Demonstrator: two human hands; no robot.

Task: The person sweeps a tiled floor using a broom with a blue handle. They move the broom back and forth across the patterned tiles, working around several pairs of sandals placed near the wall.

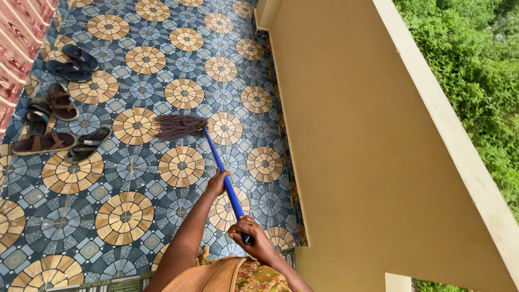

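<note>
I hold a mop with a blue handle (219,160) in both hands. My left hand (217,183) grips the handle partway down, and my right hand (253,235) grips its near end. The dark stringy mop head (177,126) lies on the patterned tile floor (135,167), its strands spread to the left. My arms reach forward from the bottom of the view above an orange patterned garment (238,276).
Several sandals and slippers (59,103) lie along the left side near a red patterned wall (19,38). A cream parapet wall (367,151) bounds the floor on the right, with green foliage (476,81) beyond it.
</note>
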